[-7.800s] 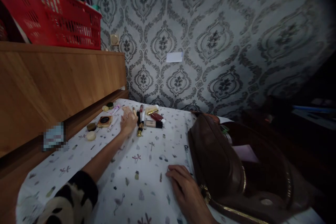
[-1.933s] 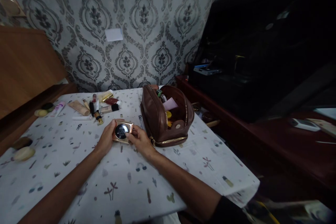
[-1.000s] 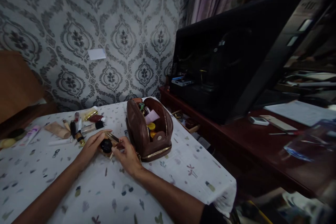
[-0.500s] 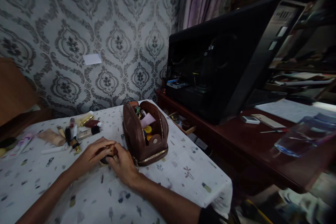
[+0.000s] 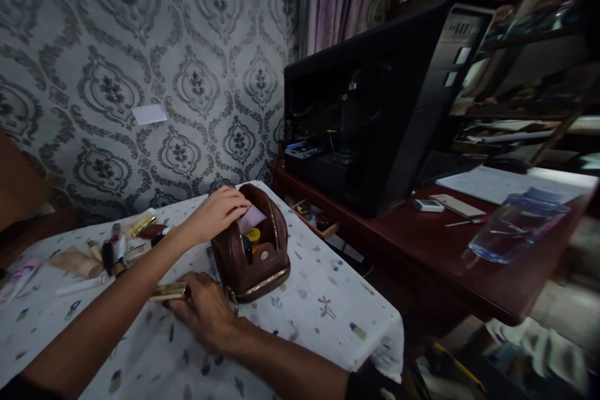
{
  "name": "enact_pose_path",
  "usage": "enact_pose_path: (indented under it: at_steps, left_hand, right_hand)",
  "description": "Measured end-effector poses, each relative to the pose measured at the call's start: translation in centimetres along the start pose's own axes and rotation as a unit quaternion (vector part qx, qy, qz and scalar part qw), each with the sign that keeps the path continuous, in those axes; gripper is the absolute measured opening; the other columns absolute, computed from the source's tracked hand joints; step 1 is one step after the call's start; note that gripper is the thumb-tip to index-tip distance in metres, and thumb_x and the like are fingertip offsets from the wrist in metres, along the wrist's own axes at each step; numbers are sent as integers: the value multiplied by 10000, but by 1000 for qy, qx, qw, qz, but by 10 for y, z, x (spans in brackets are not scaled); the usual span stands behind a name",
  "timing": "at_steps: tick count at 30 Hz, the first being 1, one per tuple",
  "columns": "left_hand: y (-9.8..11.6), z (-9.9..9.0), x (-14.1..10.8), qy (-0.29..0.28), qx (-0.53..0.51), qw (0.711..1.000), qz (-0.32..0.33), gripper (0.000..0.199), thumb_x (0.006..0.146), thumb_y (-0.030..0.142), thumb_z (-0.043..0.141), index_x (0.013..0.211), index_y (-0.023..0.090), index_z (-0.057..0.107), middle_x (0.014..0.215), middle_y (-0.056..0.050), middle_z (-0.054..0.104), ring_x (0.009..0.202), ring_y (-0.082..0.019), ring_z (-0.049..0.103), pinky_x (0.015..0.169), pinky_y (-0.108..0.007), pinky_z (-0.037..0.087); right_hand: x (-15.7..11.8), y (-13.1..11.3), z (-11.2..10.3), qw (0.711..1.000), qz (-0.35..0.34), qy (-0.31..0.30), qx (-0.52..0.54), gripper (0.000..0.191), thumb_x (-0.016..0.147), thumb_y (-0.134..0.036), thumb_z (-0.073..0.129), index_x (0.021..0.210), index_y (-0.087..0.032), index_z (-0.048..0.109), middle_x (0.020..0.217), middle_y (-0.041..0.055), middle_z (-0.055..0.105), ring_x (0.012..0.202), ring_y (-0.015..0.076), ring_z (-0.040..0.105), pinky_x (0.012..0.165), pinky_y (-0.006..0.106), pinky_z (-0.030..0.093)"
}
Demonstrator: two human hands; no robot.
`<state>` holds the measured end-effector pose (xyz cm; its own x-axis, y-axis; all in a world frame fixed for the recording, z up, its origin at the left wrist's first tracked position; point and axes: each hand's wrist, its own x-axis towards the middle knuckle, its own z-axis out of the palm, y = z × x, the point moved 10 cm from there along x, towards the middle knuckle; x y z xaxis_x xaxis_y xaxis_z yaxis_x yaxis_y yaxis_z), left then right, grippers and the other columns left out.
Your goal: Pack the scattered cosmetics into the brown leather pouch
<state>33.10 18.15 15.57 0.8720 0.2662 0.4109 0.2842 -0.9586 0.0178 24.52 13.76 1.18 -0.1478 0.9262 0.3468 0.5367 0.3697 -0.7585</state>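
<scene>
A brown leather makeup bag (image 5: 262,275) stands unzipped on the cloth, with a pale pink item (image 5: 252,217) and a yellow round item (image 5: 254,235) showing inside. My left hand (image 5: 222,209) reaches over the bag's left rim, its fingers stretched and slightly bent above the opening. Its thumb and whatever lies beneath the palm are hidden. Just left of the bag, low over the cloth, my right hand (image 5: 206,309) is closed on a flat gold case (image 5: 169,292), whose exact kind I cannot tell.
On the left lie loose cosmetics: a beige tube (image 5: 77,262), a white pen-like stick (image 5: 82,285) and several small bottles. A black computer case (image 5: 365,125) and a clear bottle (image 5: 515,225) rest on the dark red desk (image 5: 422,262). An open drawer (image 5: 314,222) sits beyond the bag.
My hands were together around a small dark and gold item. Now the left has moved up and right to the bag's opening, while the right keeps a gold case. The view has shifted slightly right.
</scene>
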Motion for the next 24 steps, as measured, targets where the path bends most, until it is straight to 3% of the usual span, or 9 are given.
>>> enact_pose_path:
  at_steps: [4, 7, 9, 14, 24]
  left_hand:
    - [5, 45, 38, -114, 125, 984, 49, 161, 929, 212, 558, 1018, 187, 690, 1074, -83, 705, 1066, -244, 594, 928, -366, 443]
    - [-1, 70, 45, -179, 166, 969, 42, 108, 876, 149, 580, 837, 176, 676, 926, -86, 706, 966, -247, 631, 846, -344, 455]
    - [-5, 77, 46, -199, 164, 965, 39, 148, 856, 107, 554, 789, 180, 665, 882, -83, 706, 903, -243, 645, 803, -331, 453]
    - [-20, 63, 46, -169, 115, 978, 28, 184, 844, 118, 511, 794, 223, 653, 787, -35, 694, 805, -218, 635, 770, -304, 434]
    - [-46, 38, 29, -180, 53, 982, -23, 159, 870, 150, 433, 820, 220, 567, 894, -28, 648, 841, -202, 598, 745, -285, 418]
  right_hand:
    - [0, -4, -1, 999, -3, -11, -31, 212, 875, -236, 667, 1071, -188, 602, 1032, 65, 689, 961, 223, 625, 793, 288, 473]
    - [0, -6, -1, 998, -16, -19, -50, 208, 893, -276, 661, 1069, -188, 594, 1045, 74, 694, 987, 240, 632, 802, 304, 483]
    - [1, -5, -1, 998, -16, -22, -59, 223, 898, -316, 662, 1065, -183, 595, 1040, 85, 697, 984, 251, 640, 793, 311, 492]
    - [2, -5, -4, 997, -21, -22, -74, 217, 906, -333, 647, 1045, -174, 597, 1013, 93, 695, 951, 253, 649, 759, 310, 508]
    - [-1, -22, -5, 984, -96, -36, -143, 271, 956, -408, 569, 1035, -152, 611, 1040, 100, 693, 1008, 255, 627, 872, 354, 540]
